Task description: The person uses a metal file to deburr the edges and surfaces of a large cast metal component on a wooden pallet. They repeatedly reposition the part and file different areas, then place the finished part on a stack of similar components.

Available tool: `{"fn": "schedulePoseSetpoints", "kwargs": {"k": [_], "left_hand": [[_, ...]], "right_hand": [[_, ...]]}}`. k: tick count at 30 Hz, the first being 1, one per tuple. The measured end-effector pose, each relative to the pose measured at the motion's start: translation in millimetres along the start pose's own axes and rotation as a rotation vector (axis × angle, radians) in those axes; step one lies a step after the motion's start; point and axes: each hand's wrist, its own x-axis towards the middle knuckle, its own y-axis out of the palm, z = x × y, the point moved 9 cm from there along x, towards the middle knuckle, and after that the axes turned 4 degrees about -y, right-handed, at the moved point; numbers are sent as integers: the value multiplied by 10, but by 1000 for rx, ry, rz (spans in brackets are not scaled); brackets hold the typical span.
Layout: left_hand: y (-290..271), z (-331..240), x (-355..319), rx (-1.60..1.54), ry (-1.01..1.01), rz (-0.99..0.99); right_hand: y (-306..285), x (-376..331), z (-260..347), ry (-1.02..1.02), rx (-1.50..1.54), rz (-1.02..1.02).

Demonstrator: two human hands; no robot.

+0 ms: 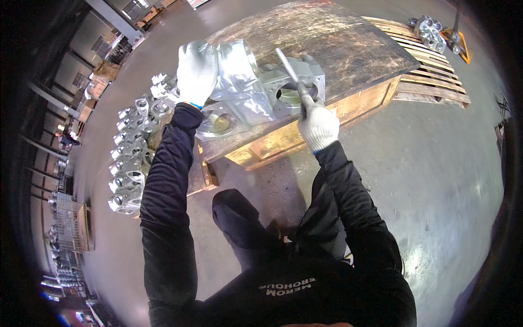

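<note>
A large silver metal casting with round openings and flanges lies on the near left part of the wooden workbench. My left hand, in a white knit glove, grips the casting's upper left side, its fingertips mostly hidden. In my gloved right hand is a long, slim metal file, closed in my fingers by its handle end. The file slants up and to the left across the casting's right-hand round opening. Whether it touches the metal there I cannot tell.
Several similar silver castings stand in rows left of the workbench. Beyond its right end lies a slatted wooden pallet, with more castings and an orange pallet jack behind. A wire cage stands far left.
</note>
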Motion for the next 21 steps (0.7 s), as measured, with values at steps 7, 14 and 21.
{"fn": "schedulePoseSetpoints", "kwargs": {"k": [7,14,21], "left_hand": [[-22,-235,331,156,162,115],[68,-125,239,-12,177,86],[107,-89,214,-79,193,105]], "right_hand": [[-29,-415,292,66,-52,-122],[22,-243,263,156,-123,-98],[-88,141,206,-18,-32,-286]]}}
